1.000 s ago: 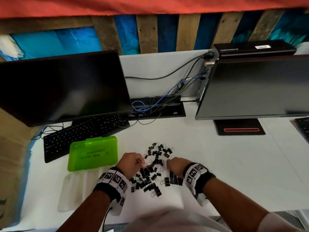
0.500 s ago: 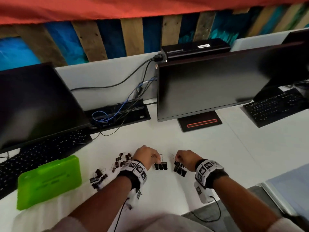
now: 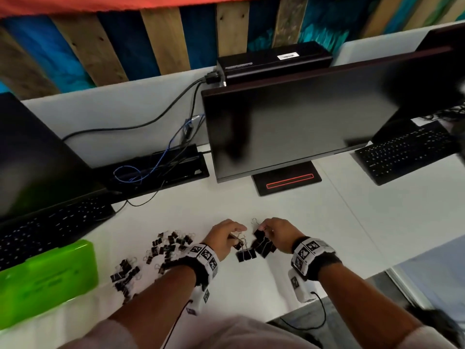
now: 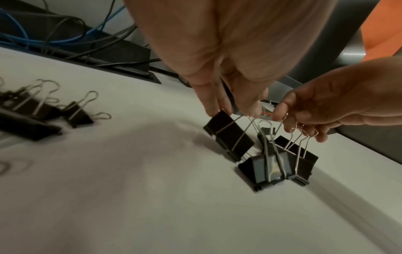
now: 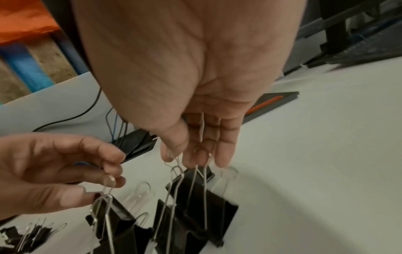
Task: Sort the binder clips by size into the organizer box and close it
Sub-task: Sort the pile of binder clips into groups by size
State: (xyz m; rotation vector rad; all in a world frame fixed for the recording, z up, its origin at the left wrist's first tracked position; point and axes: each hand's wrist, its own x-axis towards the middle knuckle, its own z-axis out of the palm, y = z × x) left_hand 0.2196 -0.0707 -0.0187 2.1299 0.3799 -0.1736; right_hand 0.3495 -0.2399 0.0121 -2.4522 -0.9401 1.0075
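Observation:
Both hands hover over the white desk (image 3: 339, 235), each holding large black binder clips by their wire handles. My left hand (image 3: 239, 238) pinches the handle of one large clip (image 4: 230, 137), which hangs tilted with its lower edge near the desk. My right hand (image 3: 262, 228) pinches the handles of several large clips (image 5: 195, 214) that dangle together right beside it. More large clips (image 3: 246, 255) sit between the two hands. A scattered pile of smaller black clips (image 3: 168, 245) lies left of my left wrist. The green plastic box (image 3: 47, 280) lies shut at the far left.
A monitor (image 3: 302, 117) on its stand (image 3: 286, 180) rises just behind the hands. A keyboard (image 3: 50, 227) and a second monitor are at the left, with a cable tray (image 3: 156, 170) between the monitors. Another keyboard (image 3: 407, 152) is at the right. The desk edge runs close on the right.
Both hands left the clip pile and moved right with large clips in them. The view swung right too. The two hands now stand closer, their clips bunched together.

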